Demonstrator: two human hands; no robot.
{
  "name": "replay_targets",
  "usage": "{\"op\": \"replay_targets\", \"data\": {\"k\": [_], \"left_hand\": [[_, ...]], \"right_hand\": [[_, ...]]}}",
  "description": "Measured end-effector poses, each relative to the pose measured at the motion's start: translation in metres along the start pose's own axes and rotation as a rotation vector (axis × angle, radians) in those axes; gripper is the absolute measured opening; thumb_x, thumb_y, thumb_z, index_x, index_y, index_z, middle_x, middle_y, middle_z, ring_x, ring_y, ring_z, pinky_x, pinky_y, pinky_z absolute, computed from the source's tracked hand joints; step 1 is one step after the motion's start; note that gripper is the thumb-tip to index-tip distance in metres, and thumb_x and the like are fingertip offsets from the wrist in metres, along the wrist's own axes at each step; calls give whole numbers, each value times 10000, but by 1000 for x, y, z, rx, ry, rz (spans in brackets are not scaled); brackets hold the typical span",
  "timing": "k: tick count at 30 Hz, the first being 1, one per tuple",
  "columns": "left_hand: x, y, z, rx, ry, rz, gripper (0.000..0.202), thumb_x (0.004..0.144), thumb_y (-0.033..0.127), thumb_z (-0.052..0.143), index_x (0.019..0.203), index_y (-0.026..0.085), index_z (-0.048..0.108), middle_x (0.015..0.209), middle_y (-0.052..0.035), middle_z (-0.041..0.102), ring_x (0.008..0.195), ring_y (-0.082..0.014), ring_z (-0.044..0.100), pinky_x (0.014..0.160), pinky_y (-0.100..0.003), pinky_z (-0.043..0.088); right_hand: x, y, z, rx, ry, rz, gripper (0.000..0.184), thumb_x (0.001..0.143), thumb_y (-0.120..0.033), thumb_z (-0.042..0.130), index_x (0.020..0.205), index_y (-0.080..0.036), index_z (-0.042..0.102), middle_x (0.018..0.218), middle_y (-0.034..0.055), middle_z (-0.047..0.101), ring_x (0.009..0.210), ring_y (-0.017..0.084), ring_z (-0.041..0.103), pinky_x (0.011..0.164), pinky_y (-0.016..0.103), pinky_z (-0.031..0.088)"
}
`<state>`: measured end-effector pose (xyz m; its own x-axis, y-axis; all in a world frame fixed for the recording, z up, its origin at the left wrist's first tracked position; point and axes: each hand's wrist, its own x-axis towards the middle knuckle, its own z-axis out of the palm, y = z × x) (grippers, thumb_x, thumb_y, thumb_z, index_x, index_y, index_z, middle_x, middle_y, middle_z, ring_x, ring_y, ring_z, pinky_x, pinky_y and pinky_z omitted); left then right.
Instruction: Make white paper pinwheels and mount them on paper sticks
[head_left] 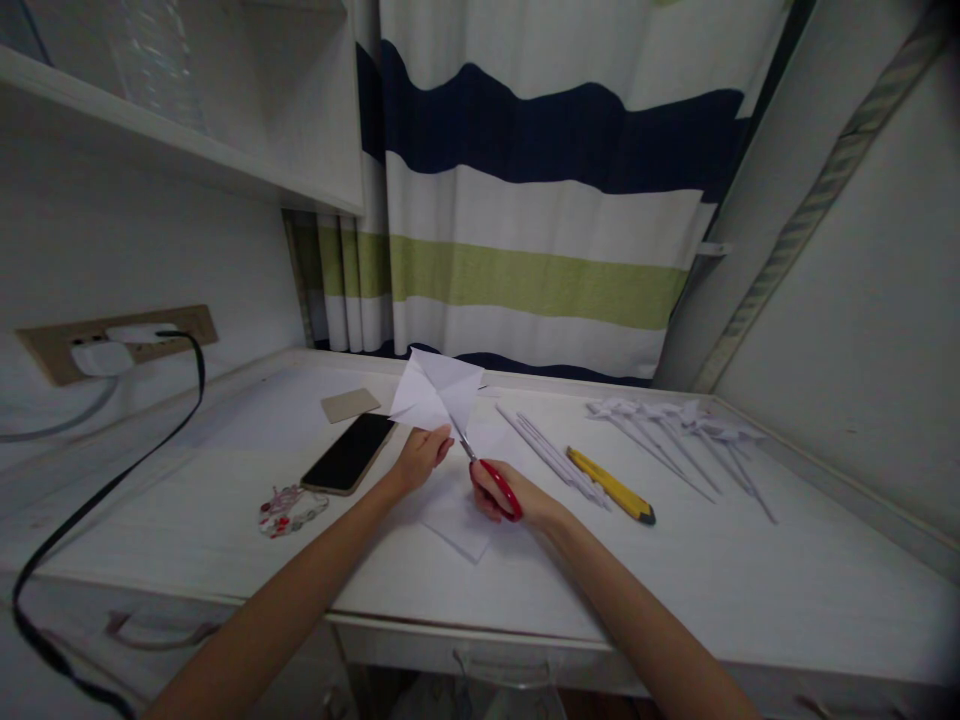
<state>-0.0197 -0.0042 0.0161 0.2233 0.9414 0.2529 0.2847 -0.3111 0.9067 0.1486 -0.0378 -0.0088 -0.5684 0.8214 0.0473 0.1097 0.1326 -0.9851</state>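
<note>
My left hand pinches the lower edge of a white sheet of paper, which it holds up above the desk. The sheet has a diagonal line across it, a crease or a cut. In my right hand is a pair of scissors with red handles, fingers closed round them. Their blades point up and left and meet the paper's lower part; how far apart the blades are I cannot make out. More white paper lies flat on the desk beneath my hands.
Left of my hands are a black phone, a beige card and a beaded bracelet. To the right lie several rolled paper sticks, a yellow utility knife and several paper pinwheels. A black cable hangs at the left.
</note>
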Motion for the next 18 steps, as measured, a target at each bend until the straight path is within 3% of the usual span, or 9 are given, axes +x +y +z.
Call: {"op": "replay_targets", "data": {"k": [18], "left_hand": [[1,-2,1,-35,-11,6,226,842,304,430,928,122,533,830,-27,569,650,-106,553,573,-259,475]], "right_hand": [[0,-5,6,-98,79,31,272,856,-333,405,765,-110,533,551,-59,490,370,28,412,357,158,358]]}}
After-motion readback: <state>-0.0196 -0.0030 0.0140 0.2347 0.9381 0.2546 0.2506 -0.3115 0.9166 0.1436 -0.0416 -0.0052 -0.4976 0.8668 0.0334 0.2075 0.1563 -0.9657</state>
